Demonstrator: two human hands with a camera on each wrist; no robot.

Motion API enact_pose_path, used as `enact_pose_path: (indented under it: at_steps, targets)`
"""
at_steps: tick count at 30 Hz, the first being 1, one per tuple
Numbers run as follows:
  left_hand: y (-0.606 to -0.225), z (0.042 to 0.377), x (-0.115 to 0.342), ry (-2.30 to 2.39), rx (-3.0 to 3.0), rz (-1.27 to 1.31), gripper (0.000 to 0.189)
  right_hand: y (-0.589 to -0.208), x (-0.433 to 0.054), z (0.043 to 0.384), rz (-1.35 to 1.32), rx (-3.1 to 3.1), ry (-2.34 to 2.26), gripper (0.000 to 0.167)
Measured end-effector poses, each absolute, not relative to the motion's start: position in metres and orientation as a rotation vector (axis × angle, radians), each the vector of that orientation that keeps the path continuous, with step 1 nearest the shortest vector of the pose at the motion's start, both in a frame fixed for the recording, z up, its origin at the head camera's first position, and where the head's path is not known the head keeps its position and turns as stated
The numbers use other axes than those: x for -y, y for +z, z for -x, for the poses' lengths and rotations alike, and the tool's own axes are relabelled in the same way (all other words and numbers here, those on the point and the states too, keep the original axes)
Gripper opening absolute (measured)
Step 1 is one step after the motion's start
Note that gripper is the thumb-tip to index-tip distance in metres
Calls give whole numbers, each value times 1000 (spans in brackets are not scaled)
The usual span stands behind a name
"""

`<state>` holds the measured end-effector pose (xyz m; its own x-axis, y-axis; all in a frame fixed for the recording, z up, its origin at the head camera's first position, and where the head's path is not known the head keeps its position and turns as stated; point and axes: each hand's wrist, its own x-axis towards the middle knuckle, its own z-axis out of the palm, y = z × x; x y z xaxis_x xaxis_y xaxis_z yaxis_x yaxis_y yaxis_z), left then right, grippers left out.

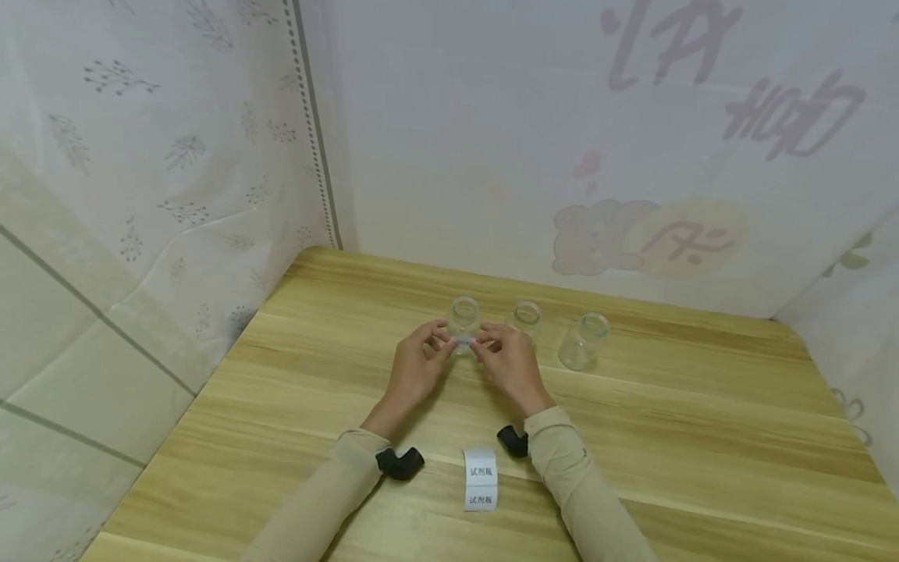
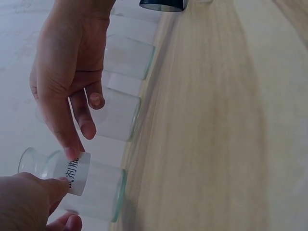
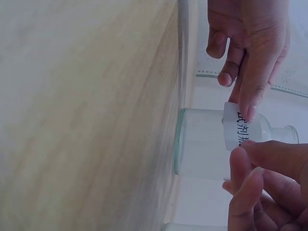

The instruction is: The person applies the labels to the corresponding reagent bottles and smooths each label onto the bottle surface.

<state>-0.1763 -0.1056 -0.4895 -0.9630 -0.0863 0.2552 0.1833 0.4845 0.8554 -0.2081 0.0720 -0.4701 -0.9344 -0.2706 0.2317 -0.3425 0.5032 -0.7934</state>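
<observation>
A white label (image 2: 79,174) with dark printed characters lies across the front of the leftmost clear glass bottle (image 1: 463,318), just below its shoulder. My left hand (image 1: 416,363) pinches one end of the label between thumb and finger. At the other end, my right hand (image 1: 516,365) pinches it the same way. Both thumbs press at the label's edges in the right wrist view, where the label (image 3: 233,127) spans the bottle (image 3: 202,139). The bottle stands upright with its mouth uncovered, its lower part partly hidden by the hands in the head view.
Two more clear glass bottles stand to the right, the middle one (image 1: 528,316) partly behind my right hand and the other (image 1: 583,343) farther out. A strip of two printed labels (image 1: 481,479) lies between my forearms on the wooden table (image 1: 702,437). Patterned cloth walls (image 1: 449,156) border the table.
</observation>
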Motion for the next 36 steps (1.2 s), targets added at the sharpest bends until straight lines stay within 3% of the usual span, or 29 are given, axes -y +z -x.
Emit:
enact_pose_path:
  at_steps: [36]
  targets:
    - [-490, 176, 108, -1533, 2397, 89, 25, -467, -74, 206, -478, 2667, 1471, 21]
